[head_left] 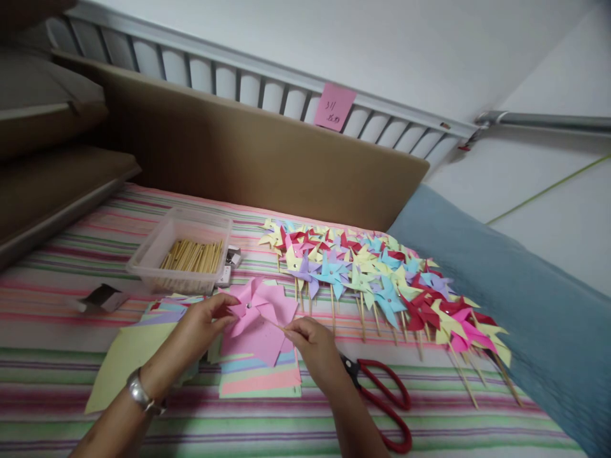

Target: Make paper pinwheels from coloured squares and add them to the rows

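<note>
A pink paper pinwheel with a small pin at its centre is held between my two hands. My left hand pinches one of its blades from the left. On the right, my right hand grips the thin wooden stick that runs from the pinwheel; its fingers cover the stick's end. Beneath lies another pink cut paper on a stack of coloured sheets. Red-handled scissors rest beside my right forearm, their blades hidden.
A clear plastic box holds several wooden sticks. Many finished pinwheels lie in rows at the right. Small boxes and yellow paper sheets lie left. A cardboard panel stands behind, against a radiator.
</note>
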Tool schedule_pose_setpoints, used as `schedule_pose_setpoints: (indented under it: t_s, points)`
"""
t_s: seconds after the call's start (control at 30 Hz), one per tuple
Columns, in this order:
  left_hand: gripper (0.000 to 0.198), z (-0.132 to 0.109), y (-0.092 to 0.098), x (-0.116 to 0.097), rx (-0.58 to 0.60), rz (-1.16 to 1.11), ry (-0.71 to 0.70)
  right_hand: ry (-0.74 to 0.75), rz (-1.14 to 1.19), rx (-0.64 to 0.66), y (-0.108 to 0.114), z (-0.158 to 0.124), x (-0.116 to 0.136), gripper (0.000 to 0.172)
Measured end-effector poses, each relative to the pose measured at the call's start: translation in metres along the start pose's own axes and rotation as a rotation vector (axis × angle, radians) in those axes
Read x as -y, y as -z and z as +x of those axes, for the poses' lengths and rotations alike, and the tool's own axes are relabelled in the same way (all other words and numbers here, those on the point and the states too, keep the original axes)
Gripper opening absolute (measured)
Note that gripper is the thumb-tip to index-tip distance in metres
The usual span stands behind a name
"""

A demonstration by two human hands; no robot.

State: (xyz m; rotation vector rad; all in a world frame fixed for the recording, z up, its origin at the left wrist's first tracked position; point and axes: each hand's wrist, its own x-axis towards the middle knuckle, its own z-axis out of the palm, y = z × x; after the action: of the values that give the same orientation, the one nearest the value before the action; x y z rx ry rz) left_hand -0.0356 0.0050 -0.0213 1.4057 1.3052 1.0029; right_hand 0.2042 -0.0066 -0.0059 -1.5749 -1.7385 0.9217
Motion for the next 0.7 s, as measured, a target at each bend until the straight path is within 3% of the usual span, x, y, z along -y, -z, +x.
schedule_pose_setpoints:
  t_s: [0.13,0.37,0.5,0.6,0.7]
  points:
    - [0.01,0.002,0.001,-0.001,-0.026,-0.013,-0.011,-0.011,0.044,0.017,-0.002,-0.001,0.001,0.015]
    - [0.025,-0.003,-0.002,-0.019,-0.057,-0.011,-0.007,0.004,0.068,0.021,-0.006,-0.002,-0.001,0.014]
    - [0.016,-0.003,-0.003,-0.016,-0.073,-0.039,-0.014,-0.015,0.068,-0.015,-0.007,0.0,-0.004,0.014]
    - [0.04,-0.002,-0.001,-0.013,-0.154,-0.071,-0.034,-0.063,0.091,-0.069,-0.009,0.001,-0.006,0.014]
    - [0.052,-0.001,0.0,-0.013,-0.283,-0.12,-0.057,-0.095,0.142,-0.08,-0.012,0.0,-0.006,0.013]
